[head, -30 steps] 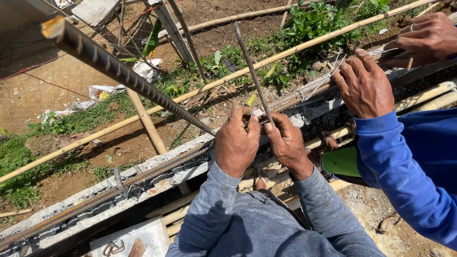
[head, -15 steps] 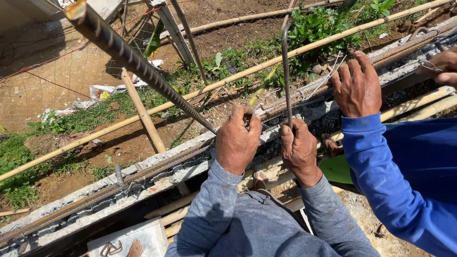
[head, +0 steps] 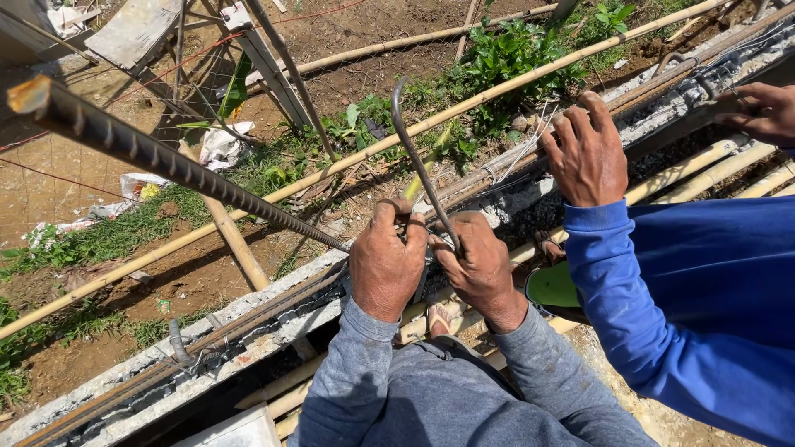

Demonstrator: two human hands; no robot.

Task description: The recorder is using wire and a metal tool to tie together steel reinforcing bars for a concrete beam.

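We see hard, direct sunlight from high overhead, giving crisp dark shadows on the bare soil beneath the bamboo poles (head: 248,203). Our left hand (head: 385,266) and right hand (head: 478,269) are evenly lit and sharp. The ribbed rebar (head: 166,161) shows bright highlights. The co-worker's blue sleeve (head: 687,306) is saturated; the frame's edges bend slightly.

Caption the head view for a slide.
Both hands, left hand and right hand, grip a hooked steel tool over horizontal rebar; a blue-sleeved co-worker's hand rests alongside.

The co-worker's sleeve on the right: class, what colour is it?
Bright blue, plain. The co-worker's sleeve shows best in the head view.
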